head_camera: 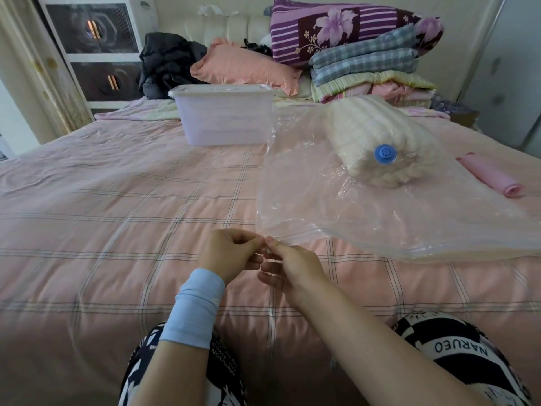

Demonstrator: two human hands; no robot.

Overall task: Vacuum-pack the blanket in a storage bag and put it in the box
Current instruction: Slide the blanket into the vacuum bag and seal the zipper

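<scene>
At near left corner of storage bag (322, 206), my left hand (231, 253) and right hand (289, 265) pinch its zip edge; blanket (366, 142) inside, far end; lidded box (225, 115) just beyond; wide bedspread (117, 200) leftward.

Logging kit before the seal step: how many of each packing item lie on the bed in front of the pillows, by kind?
Clear plastic vacuum storage bag: 1
Cream folded blanket inside that bag: 1
Round blue valve cap on the bag: 1
Translucent lidded plastic box: 1
Pink rolled item: 1
Total: 5
</scene>
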